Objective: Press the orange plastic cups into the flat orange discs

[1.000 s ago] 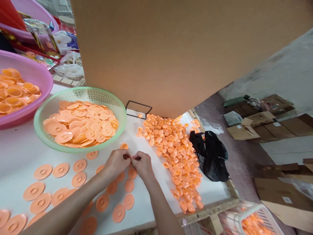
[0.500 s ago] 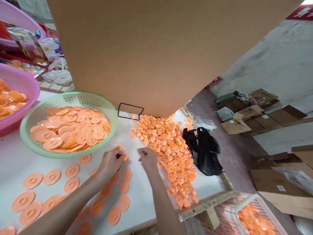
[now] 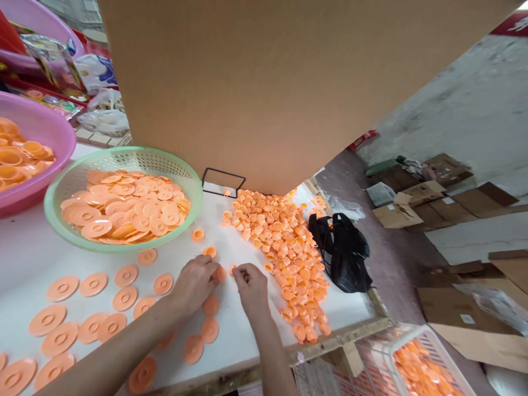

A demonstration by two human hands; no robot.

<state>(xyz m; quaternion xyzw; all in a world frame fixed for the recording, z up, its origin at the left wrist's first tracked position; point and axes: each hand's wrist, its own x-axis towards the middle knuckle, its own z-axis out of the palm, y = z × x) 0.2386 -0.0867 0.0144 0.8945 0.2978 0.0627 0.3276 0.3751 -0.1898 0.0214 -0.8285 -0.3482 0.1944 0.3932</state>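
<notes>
My left hand (image 3: 194, 286) is closed, its fingertips bent onto a small orange plastic saucer (image 3: 221, 274) on the white tabletop. Just right of it, my right hand (image 3: 252, 289) pinches a small orange toy cup (image 3: 233, 270), mostly hidden by the fingers. Beyond my left fingers sit two loose cups, one close by (image 3: 209, 251) and one farther off (image 3: 198, 235). A heap of orange cups (image 3: 284, 242) spreads to the right of my right hand. Flat saucers with raised rings (image 3: 125, 298) lie scattered around my left forearm, which covers some of them.
A green colander (image 3: 193, 220) full of saucers stands at the left, beside a pink basin (image 3: 61, 137) of orange pieces. A large cardboard sheet (image 3: 247, 93) rises behind. A black bag (image 3: 346, 253) lies at the right edge, above a white crate (image 3: 445, 352) of orange pieces.
My left hand has moved down and right, off the loose cups, to a saucer. My right hand has shifted slightly down and now shows a cup at its fingertips.
</notes>
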